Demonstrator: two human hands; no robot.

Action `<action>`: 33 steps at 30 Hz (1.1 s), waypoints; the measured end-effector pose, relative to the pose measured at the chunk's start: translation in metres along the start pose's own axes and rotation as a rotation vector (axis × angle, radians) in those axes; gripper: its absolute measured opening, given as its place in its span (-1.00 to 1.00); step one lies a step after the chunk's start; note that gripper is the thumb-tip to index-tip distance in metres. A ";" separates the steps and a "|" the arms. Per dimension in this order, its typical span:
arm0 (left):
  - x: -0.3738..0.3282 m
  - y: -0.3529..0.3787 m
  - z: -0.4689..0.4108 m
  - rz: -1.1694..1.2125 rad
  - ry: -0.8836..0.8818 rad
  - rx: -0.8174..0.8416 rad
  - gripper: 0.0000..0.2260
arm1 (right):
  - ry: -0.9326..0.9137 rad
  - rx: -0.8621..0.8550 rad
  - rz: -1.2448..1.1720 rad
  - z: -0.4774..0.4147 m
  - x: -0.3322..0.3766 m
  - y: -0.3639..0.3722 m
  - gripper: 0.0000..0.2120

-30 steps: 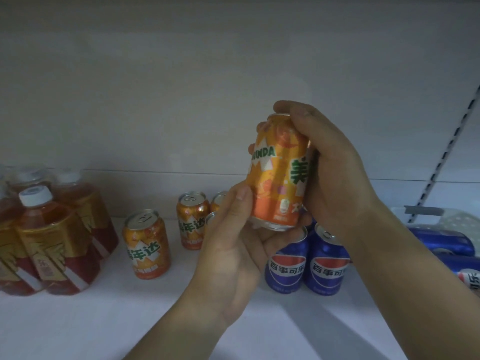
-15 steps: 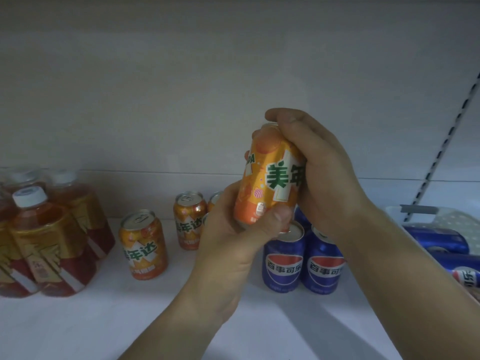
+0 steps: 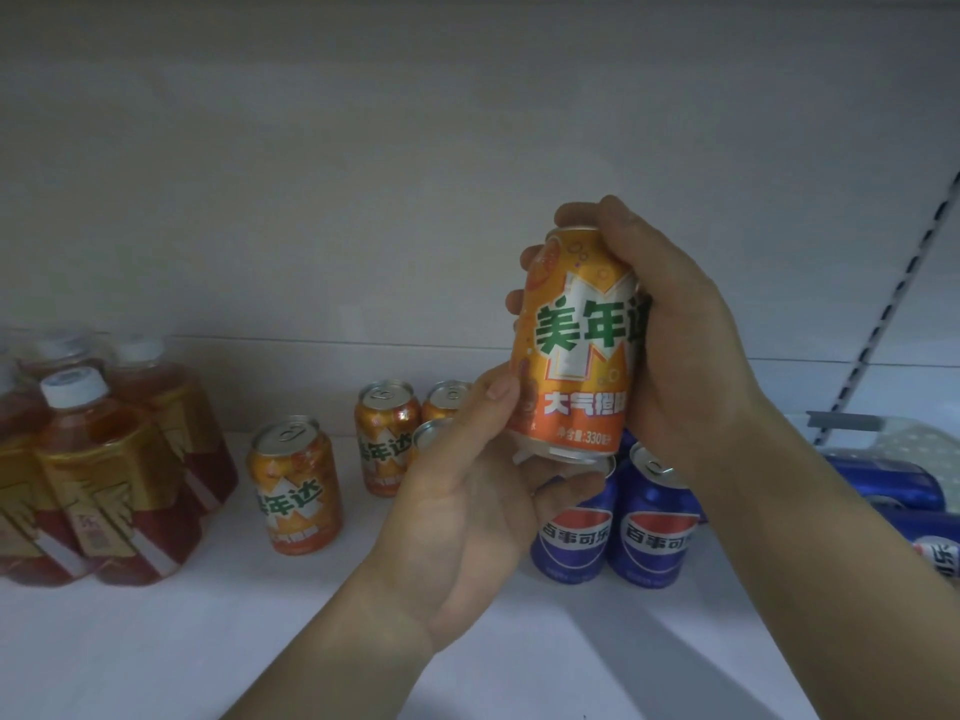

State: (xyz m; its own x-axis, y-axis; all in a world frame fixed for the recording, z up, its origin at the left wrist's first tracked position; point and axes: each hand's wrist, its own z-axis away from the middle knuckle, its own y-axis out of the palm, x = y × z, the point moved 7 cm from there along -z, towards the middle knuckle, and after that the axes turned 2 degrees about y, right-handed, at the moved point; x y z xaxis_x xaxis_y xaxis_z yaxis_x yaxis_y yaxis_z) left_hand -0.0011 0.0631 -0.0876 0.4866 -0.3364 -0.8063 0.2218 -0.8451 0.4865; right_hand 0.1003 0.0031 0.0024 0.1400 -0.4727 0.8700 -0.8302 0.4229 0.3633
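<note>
An orange soda can [image 3: 576, 350] with green characters on a white patch is held upright in the air above the shelf. My right hand [image 3: 680, 345] grips it from the right, fingers curled round its back and top. My left hand [image 3: 467, 491] holds its lower part, thumb on the left side and fingers under the base. The can's label faces me.
On the white shelf [image 3: 156, 641] stand several orange cans [image 3: 293, 485] at centre left, two blue cola cans [image 3: 652, 522] under my hands, and tea bottles [image 3: 98, 470] at far left. A white bin [image 3: 914, 444] with blue cans lies at right.
The can has been turned between both hands, so its label with the green characters now faces me. My left thumb has moved from the can's front to its left side.
</note>
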 end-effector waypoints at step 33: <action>-0.010 0.023 0.009 -0.493 0.365 -0.289 -0.42 | -0.062 0.006 0.074 -0.005 0.000 -0.005 -0.64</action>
State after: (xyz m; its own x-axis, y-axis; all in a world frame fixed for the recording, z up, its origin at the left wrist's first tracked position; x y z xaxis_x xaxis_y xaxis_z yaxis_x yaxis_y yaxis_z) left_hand -0.0086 0.0437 -0.0714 0.5136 0.2643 -0.8164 0.6830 -0.7018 0.2025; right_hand 0.1075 0.0050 0.0023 0.0446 -0.4877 0.8719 -0.8403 0.4536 0.2967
